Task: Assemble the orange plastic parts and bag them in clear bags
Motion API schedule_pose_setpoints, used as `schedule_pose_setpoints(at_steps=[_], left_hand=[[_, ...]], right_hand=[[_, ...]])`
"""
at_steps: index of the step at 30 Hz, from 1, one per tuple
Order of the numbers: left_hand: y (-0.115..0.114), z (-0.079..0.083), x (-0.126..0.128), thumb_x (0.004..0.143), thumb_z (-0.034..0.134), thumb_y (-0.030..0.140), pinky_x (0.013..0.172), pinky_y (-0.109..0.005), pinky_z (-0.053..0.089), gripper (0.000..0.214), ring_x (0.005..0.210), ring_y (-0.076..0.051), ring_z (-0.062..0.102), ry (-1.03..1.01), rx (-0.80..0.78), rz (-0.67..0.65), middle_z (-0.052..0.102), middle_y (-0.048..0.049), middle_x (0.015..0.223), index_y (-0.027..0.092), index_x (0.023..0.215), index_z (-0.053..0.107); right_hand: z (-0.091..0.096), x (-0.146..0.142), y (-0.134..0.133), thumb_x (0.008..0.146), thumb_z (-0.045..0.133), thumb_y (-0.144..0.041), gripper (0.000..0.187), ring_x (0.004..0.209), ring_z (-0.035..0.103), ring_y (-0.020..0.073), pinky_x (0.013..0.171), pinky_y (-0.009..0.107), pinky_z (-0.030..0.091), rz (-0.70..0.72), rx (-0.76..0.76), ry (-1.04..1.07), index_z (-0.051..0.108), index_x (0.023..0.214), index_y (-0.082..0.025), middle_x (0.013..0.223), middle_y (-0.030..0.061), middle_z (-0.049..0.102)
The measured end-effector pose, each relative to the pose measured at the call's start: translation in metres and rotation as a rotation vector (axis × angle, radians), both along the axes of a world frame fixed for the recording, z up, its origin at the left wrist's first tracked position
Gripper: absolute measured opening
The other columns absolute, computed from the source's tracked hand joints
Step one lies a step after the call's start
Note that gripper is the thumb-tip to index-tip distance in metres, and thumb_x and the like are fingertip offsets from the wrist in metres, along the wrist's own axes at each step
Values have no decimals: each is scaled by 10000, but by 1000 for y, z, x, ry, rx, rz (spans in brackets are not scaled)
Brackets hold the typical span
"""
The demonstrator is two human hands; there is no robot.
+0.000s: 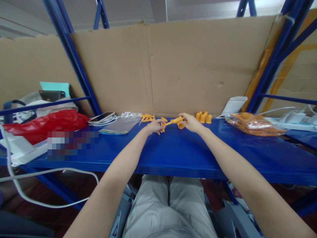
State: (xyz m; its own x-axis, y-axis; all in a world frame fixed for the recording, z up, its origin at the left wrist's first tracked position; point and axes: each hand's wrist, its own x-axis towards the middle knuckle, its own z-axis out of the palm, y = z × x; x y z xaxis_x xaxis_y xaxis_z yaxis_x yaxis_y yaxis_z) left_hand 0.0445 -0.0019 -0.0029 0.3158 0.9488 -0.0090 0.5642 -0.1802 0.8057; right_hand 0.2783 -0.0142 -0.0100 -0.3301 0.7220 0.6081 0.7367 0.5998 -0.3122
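Note:
Above the blue shelf top (178,152), both hands are closed on one orange plastic rod-like piece (169,122), which lies between them slightly tilted. My left hand (155,126) grips its left end, where short orange arms stick out. At the right end, the fingers of my right hand (190,122) pinch a thicker orange section. Just below that hand sits an orange cup-shaped part (181,126) with its round opening towards me; I cannot tell whether the hand touches it. Several small curved orange pieces (147,118) lie beyond my left hand.
Several orange cup-shaped parts (203,117) stand right of my right hand. Farther right lies a clear bag of orange parts (255,124). On the left are a flat plastic bag (121,124), a phone (106,116) on white cable and a red bag (54,124). Cardboard (183,66) closes the back.

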Motion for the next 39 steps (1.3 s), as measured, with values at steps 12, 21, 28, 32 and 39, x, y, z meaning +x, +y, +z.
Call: schedule_pose_setpoints(at_steps=[12, 21, 28, 32, 39], left_hand=[[12, -13, 7, 813, 606, 33, 463, -186, 484, 295, 486, -92, 585, 75, 310, 43, 607, 32, 653, 162, 1075, 564], [15, -16, 9, 795, 618, 40, 475, -186, 465, 294, 486, -90, 579, 68, 324, 47, 606, 34, 642, 155, 1062, 571], [15, -12, 7, 740, 651, 59, 613, -227, 498, 278, 580, -113, 613, 128, 485, 57, 653, 10, 696, 156, 999, 614], [16, -10, 5, 723, 661, 79, 686, -253, 505, 252, 685, -142, 639, 147, 601, 39, 673, -10, 748, 159, 960, 633], [17, -12, 7, 725, 652, 82, 692, -254, 500, 246, 700, -141, 629, 160, 654, 20, 664, 0, 751, 172, 953, 629]], right_hand=[[-11, 2, 12, 882, 625, -259, 252, 702, 687, 169, 700, 309, 577, -16, -241, 323, 620, 1091, -117, 832, 88, 714], [-4, 5, 1, 821, 680, -158, 357, 585, 625, 104, 555, 212, 528, 62, -467, 511, 576, 1162, -142, 837, 55, 701], [1, 3, -3, 850, 660, -166, 179, 536, 593, 84, 495, 177, 488, 57, -479, 538, 614, 1021, -143, 748, 29, 685], [5, -1, -5, 933, 575, -243, 129, 471, 558, 78, 450, 174, 450, 12, -466, 536, 631, 929, -127, 674, 33, 664], [7, -1, -9, 960, 530, -287, 192, 444, 536, 78, 444, 188, 449, -14, -467, 554, 600, 1044, -129, 683, 27, 660]])
